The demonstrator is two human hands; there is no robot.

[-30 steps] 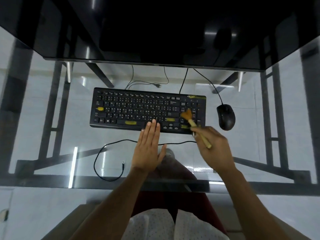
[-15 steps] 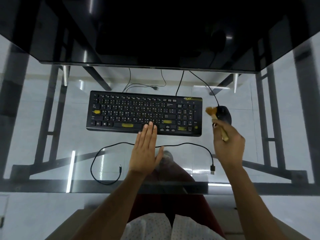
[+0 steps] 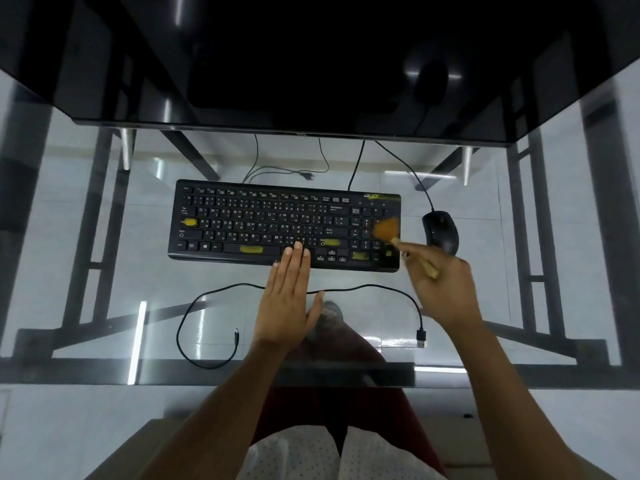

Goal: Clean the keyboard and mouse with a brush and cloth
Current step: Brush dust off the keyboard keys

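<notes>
A black keyboard (image 3: 263, 223) with yellow patches lies across the middle of the glass desk (image 3: 104, 306). My left hand (image 3: 289, 299) rests flat, fingers together, with its fingertips on the keyboard's front edge. My right hand (image 3: 445, 289) grips a small wooden-handled brush (image 3: 386, 230); its orange bristles, blurred, sit over the number pad at the keyboard's right end. A black wired mouse (image 3: 440, 232) lies just right of the keyboard, beside the brush hand. No cloth is in view.
A dark monitor (image 3: 311, 64) overhangs the back of the desk. A loose black USB cable (image 3: 214, 299) loops across the desk in front of the keyboard, its plug (image 3: 420, 337) near my right wrist. The desk frame and tiled floor show through the glass.
My right hand swung the brush from the number pad out to the mouse, then back left onto the number pad. My left hand stayed on the keyboard's front edge.
</notes>
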